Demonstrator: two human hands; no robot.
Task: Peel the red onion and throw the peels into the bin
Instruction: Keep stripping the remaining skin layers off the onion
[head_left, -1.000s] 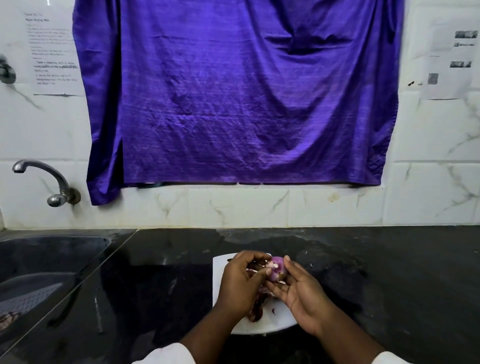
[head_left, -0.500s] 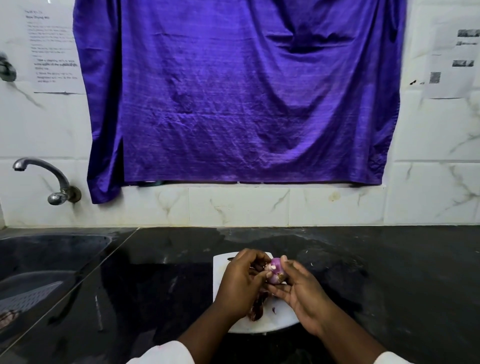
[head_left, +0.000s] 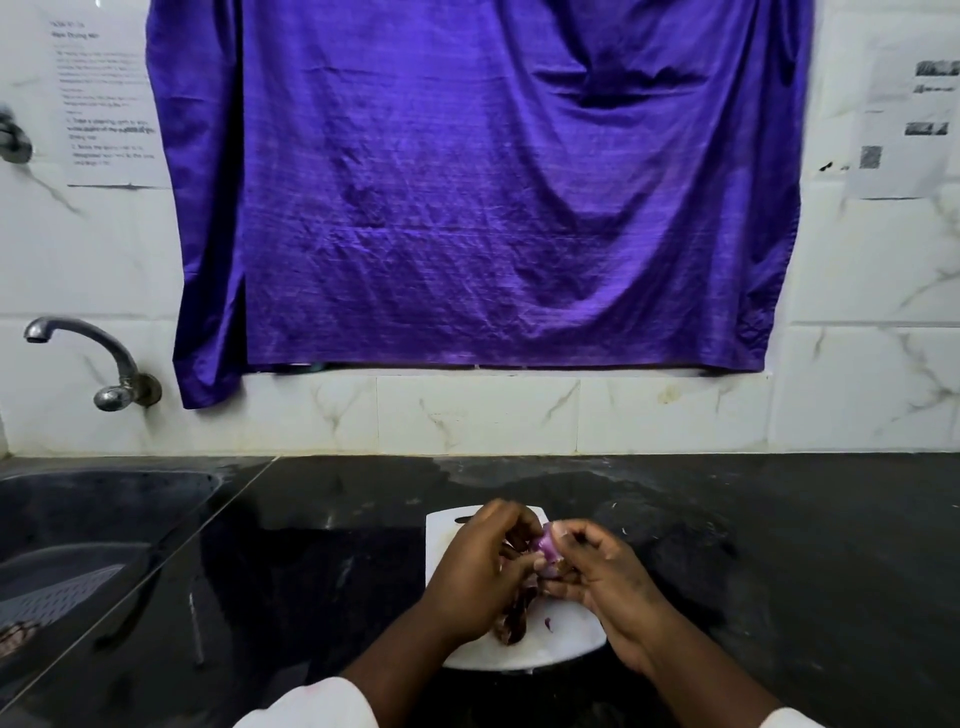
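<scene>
- The counter is finished in black stone, polished and reflective.
- The board is made of what looks like white plastic, smooth and matt.
- The purple cloth is finely woven, creased, with a silky sheen.
- The wall tiles are glazed white, glossy and veined like marble.
- The tap is made of shiny metal.
- The paper sheet is left matt.
- The onion is seen smooth and slightly glossy, its peels dry, brown and papery.
</scene>
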